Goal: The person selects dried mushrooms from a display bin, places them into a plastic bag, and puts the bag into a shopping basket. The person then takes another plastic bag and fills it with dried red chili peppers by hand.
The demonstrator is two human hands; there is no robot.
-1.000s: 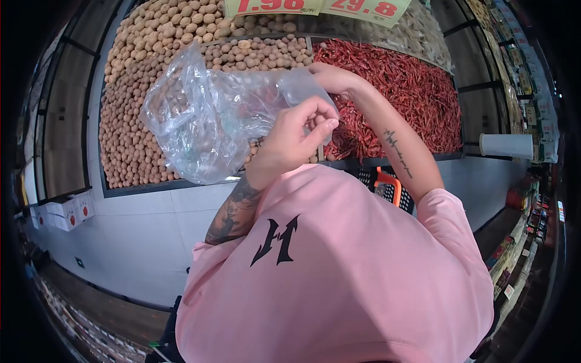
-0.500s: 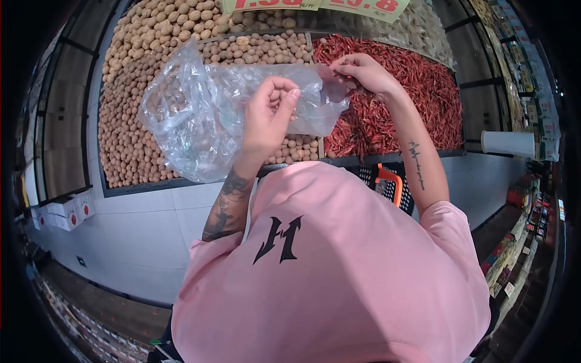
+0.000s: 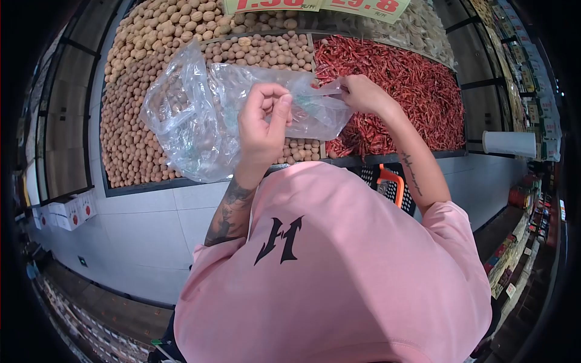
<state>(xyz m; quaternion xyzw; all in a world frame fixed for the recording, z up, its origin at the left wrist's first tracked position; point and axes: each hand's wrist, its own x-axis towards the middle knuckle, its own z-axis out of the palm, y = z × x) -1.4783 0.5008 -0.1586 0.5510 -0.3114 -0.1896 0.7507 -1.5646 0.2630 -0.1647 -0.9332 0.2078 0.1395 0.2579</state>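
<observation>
Nuts (image 3: pixel 127 133) are laid left, chillies (image 3: pixel 417 97) right, directly side by side; price signs (image 3: pixel 363 7) are set behind. Plastic bagging (image 3: pixel 203 133) is spread over the nuts, its right end held over the chillies by the right hand (image 3: pixel 363 95), left hand (image 3: pixel 263 118) placed over its middle. Basket (image 3: pixel 397 183) is set before the chillies.

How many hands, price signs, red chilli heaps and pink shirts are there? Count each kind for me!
Hands: 2 (left hand, right hand)
Price signs: 2
Red chilli heap: 1
Pink shirt: 1
Total: 6
</observation>
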